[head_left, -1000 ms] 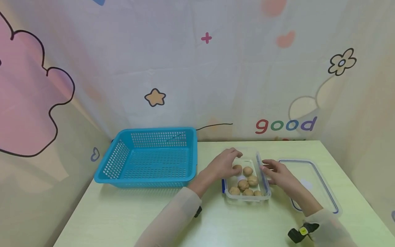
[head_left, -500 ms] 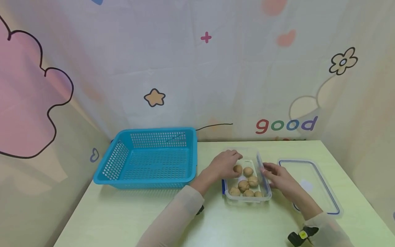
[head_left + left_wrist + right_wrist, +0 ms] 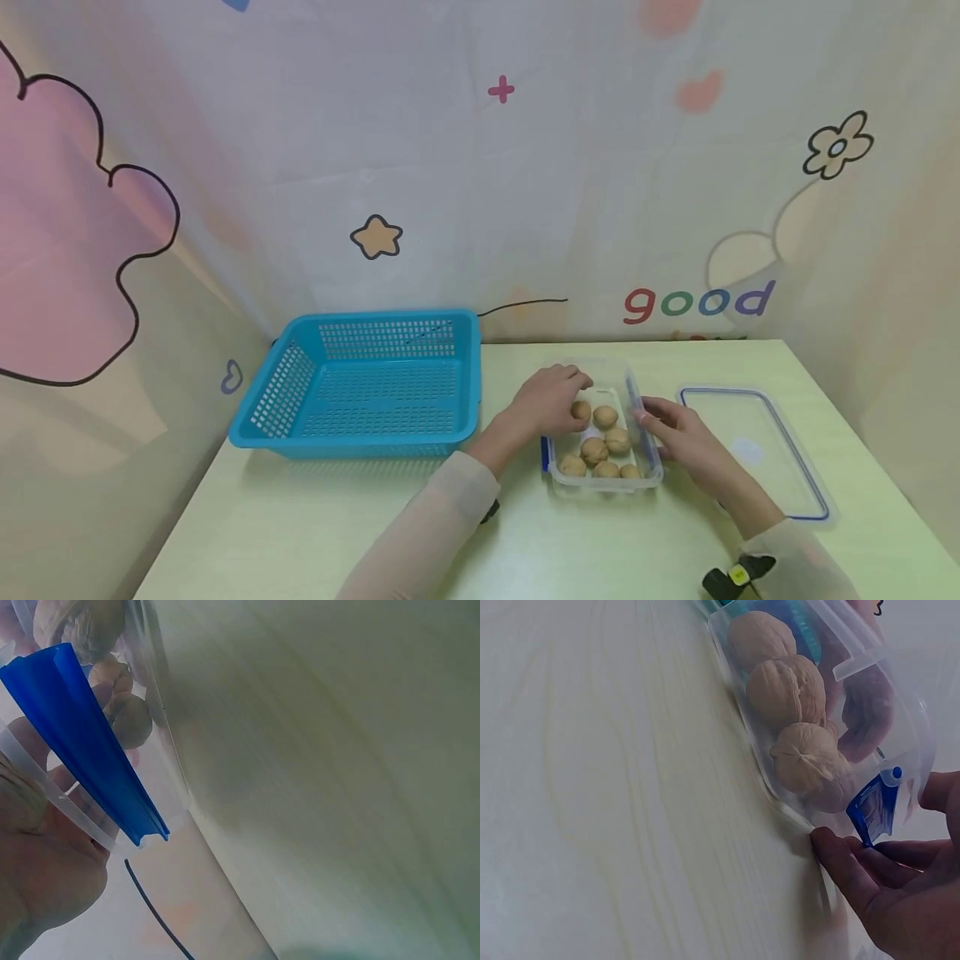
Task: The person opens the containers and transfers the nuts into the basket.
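Note:
A clear plastic lidded-style container [image 3: 603, 482] with blue latches holds several walnuts [image 3: 595, 451]. My left hand [image 3: 550, 400] reaches over its left rim, with thumb and fingers around a walnut [image 3: 581, 411] inside; the fingertips are partly hidden. In the left wrist view a blue latch [image 3: 82, 742] covers part of that hand. My right hand [image 3: 678, 429] is at the container's right wall. In the right wrist view its fairly straight fingers [image 3: 847, 862] touch the lower wall beside another blue latch [image 3: 877, 806], the thumb higher up.
A blue perforated basket [image 3: 386, 404] with no contents stands left of the container. The clear lid [image 3: 750, 452] with a blue seal lies on the table [image 3: 360, 525] to the right. A printed cloth [image 3: 450, 167] hangs behind the table.
My right fingers have drawn together and come closer against the container's right wall. The left hand stays nearly still at the same walnut. Basket and lid have not moved.

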A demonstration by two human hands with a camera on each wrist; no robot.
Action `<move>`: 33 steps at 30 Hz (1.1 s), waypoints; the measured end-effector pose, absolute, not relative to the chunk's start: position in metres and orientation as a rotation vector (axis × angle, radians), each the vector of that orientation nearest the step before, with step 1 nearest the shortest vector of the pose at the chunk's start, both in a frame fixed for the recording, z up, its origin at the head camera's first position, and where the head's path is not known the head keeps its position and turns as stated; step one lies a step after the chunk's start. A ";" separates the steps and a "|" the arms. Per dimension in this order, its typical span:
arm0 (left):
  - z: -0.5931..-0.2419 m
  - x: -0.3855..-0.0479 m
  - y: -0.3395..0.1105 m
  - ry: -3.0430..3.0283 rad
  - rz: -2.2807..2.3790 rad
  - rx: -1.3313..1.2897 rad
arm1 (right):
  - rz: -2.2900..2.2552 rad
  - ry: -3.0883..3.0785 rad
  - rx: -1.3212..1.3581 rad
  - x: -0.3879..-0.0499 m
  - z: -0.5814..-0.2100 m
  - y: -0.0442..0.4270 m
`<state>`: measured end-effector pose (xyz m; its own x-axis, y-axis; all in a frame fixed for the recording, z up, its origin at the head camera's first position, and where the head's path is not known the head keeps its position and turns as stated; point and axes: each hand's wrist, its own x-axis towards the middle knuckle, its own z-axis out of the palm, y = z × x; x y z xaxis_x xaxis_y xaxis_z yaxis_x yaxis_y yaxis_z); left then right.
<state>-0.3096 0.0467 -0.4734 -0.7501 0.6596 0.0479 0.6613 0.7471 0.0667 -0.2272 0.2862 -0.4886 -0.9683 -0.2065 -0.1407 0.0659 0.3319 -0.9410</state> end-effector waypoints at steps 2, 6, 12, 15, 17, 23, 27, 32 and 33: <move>-0.473 -0.310 0.048 -2.923 -0.112 -1.099 | -1.679 2.366 -0.129 -0.228 -0.488 0.287; -0.472 -0.310 0.048 -2.934 -0.087 -1.106 | -1.673 2.373 -0.126 -0.228 -0.488 0.287; -0.467 -0.307 0.048 -2.934 -0.031 -1.113 | -1.704 2.356 -0.127 -0.228 -0.488 0.285; -0.466 -0.306 0.048 -2.930 -0.025 -1.116 | -1.700 2.355 -0.119 -0.228 -0.488 0.285; -0.465 -0.306 0.048 -2.930 -0.027 -1.118 | -1.698 2.353 -0.114 -0.228 -0.488 0.286; -0.466 -0.306 0.049 -2.918 -0.029 -1.125 | -1.681 2.358 -0.112 -0.228 -0.489 0.287; -0.467 -0.306 0.049 -2.911 -0.018 -1.127 | -1.675 2.364 -0.119 -0.228 -0.489 0.288; -0.466 -0.306 0.049 -2.917 -0.008 -1.128 | -1.690 2.355 -0.111 -0.228 -0.489 0.286; -0.466 -0.305 0.049 -2.917 -0.008 -1.129 | -1.688 2.357 -0.112 -0.228 -0.490 0.287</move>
<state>-0.3053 0.0493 -0.4661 -0.7395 0.6730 0.0144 0.6731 0.7396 0.0001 -0.2282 0.2867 -0.4897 -0.9684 -0.2003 -0.1485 0.0761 0.3296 -0.9411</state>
